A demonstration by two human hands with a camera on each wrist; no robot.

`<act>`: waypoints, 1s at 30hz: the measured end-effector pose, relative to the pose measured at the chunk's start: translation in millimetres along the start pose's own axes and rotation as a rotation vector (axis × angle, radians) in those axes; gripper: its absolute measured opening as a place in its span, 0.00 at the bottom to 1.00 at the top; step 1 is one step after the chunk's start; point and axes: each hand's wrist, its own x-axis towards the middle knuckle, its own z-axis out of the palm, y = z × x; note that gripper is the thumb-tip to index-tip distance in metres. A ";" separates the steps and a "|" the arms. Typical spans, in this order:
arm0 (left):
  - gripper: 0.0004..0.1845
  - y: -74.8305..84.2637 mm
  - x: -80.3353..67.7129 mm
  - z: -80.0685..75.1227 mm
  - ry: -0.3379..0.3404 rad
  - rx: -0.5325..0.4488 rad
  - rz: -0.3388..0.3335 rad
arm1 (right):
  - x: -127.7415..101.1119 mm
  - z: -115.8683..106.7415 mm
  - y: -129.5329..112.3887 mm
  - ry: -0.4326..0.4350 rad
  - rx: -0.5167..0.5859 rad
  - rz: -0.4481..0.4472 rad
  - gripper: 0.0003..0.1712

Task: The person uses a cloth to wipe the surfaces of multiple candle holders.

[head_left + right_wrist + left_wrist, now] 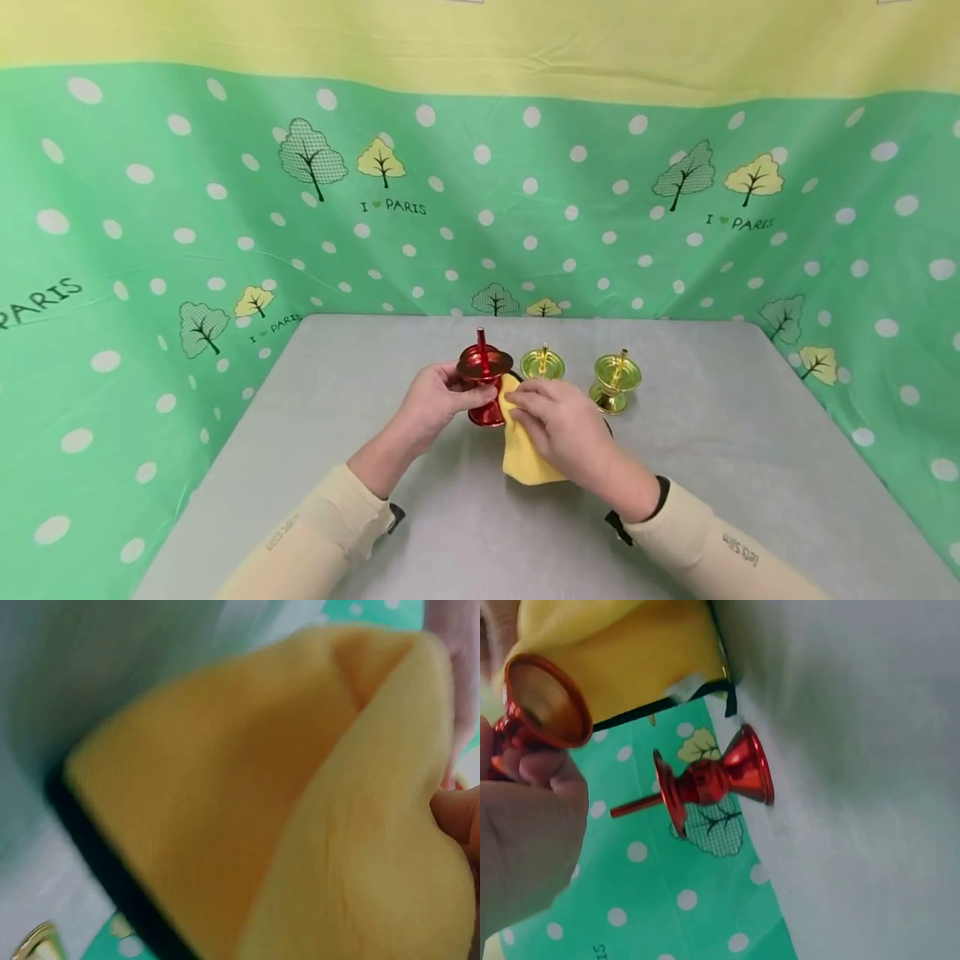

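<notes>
My left hand (435, 407) holds a shiny red candle holder (487, 413) by its narrow middle, upright, with the spike pointing up. In the left wrist view the hollow base of this candle holder (549, 701) shows, lifted off the table. A yellow cloth (527, 457) with a dark edge is pinched in my right hand (570, 429) and lies against the candle holder's right side. The folded cloth (225, 802) fills most of the right wrist view and hides part of that hand's fingers.
A second red candle holder (705, 780) stands on the table behind the held one. Two gold candle holders stand farther right, one (543, 363) partly behind my right hand, the other (617, 382) beside it. The grey table (375, 350) ends at a green dotted curtain (420, 275).
</notes>
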 end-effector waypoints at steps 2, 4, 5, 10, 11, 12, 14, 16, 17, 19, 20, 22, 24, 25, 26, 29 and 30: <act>0.23 -1.0 -0.5 2.1 0.038 0.016 -0.001 | -1.7 1.9 -3.0 0.011 -0.009 -0.071 0.15; 0.25 -2.7 -0.1 4.8 0.081 0.028 0.000 | -2.5 3.8 -4.9 0.020 -0.030 -0.096 0.16; 0.26 -3.7 0.0 6.2 0.102 0.039 0.001 | -2.8 4.3 -4.8 0.012 -0.037 -0.082 0.16; 0.28 -9.5 0.5 11.8 0.145 0.084 0.001 | -5.1 7.7 -0.3 -0.012 -0.072 -0.012 0.14; 0.28 -9.7 -0.2 12.4 0.148 0.087 0.000 | -5.7 8.5 -1.2 -0.011 -0.070 -0.021 0.14; 0.28 -9.7 -0.9 13.0 0.152 0.084 -0.003 | -6.2 9.8 -2.9 -0.003 -0.068 -0.043 0.14; 0.28 -8.2 -3.3 14.2 0.175 0.084 -0.007 | -6.4 12.1 -8.2 0.016 -0.069 -0.097 0.15; 0.29 -5.9 -6.6 16.5 0.215 0.091 -0.003 | -7.2 14.8 -13.2 0.030 -0.077 -0.150 0.14; 0.29 -4.8 -8.4 17.9 0.237 0.095 -0.004 | -8.1 16.3 -15.0 0.036 -0.090 -0.177 0.14; 0.30 -3.2 -11.9 21.1 0.274 0.089 -0.008 | -9.5 18.8 -17.8 0.049 -0.117 -0.226 0.13; 0.31 -3.1 -13.3 22.5 0.289 0.079 -0.010 | -10.3 19.7 -18.6 0.052 -0.129 -0.246 0.12; 0.31 -3.6 -15.2 24.8 0.309 0.053 -0.010 | -11.2 21.2 -18.8 0.053 -0.148 -0.272 0.12; 0.29 -4.9 -15.9 25.4 0.339 0.043 -0.011 | -10.6 21.7 -17.1 0.042 -0.155 -0.258 0.12; 0.28 -5.8 -15.9 25.0 0.352 0.045 -0.009 | -10.2 21.7 -15.4 0.039 -0.157 -0.239 0.13; 0.27 -6.6 -15.8 24.3 0.366 0.064 -0.007 | -9.7 21.1 -13.5 0.034 -0.156 -0.211 0.14; 0.27 -8.2 -14.7 19.2 0.380 0.123 -0.013 | -8.9 18.2 -7.3 0.014 -0.148 -0.126 0.16; 0.27 -8.7 -14.0 16.4 0.378 0.140 -0.016 | -9.2 16.7 -5.5 0.009 -0.143 -0.107 0.17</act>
